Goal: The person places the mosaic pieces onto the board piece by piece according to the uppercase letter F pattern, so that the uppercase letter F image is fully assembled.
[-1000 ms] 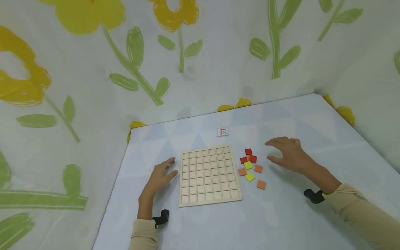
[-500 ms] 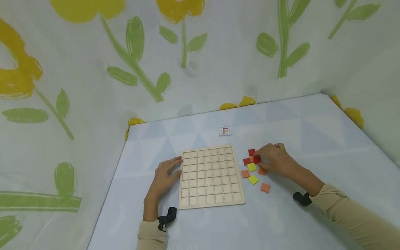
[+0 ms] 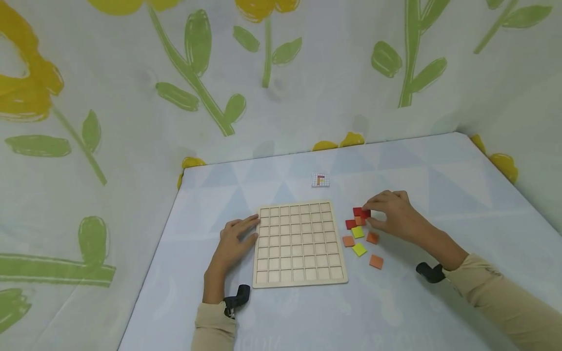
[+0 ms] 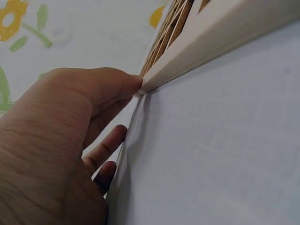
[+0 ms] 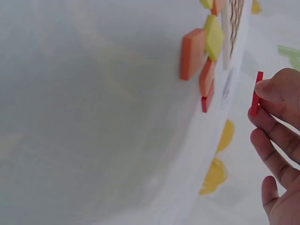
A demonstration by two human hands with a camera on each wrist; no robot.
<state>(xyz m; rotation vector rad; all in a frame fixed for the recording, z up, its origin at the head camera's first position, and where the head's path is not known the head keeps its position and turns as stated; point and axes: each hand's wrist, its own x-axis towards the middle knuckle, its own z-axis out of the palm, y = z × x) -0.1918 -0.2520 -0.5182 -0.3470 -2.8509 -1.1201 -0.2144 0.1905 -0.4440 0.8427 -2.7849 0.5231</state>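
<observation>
Between thumb and fingertips, my right hand (image 3: 397, 215) pinches a square red tile (image 5: 257, 93), held up off the table in the right wrist view. Around and below it lie loose tiles: a red tile (image 3: 350, 224), an orange tile (image 3: 372, 238), a yellow tile (image 3: 359, 249) and several others. A pale wooden grid board (image 3: 291, 239) lies flat to their left, its squares bare. My left hand (image 3: 230, 246) rests at the board's left edge, fingers loosely extended. In the left wrist view, the thumb (image 4: 115, 84) touches the board's side.
Behind the board lies a small printed card (image 3: 320, 180) with a coloured grid pattern. The pale patterned table (image 3: 307, 321) meets a flower-print cloth (image 3: 333, 87) at its back and sides.
My right hand has come left to the tiles and lifted a red one. My left hand has moved right, from beside the board onto its edge.
</observation>
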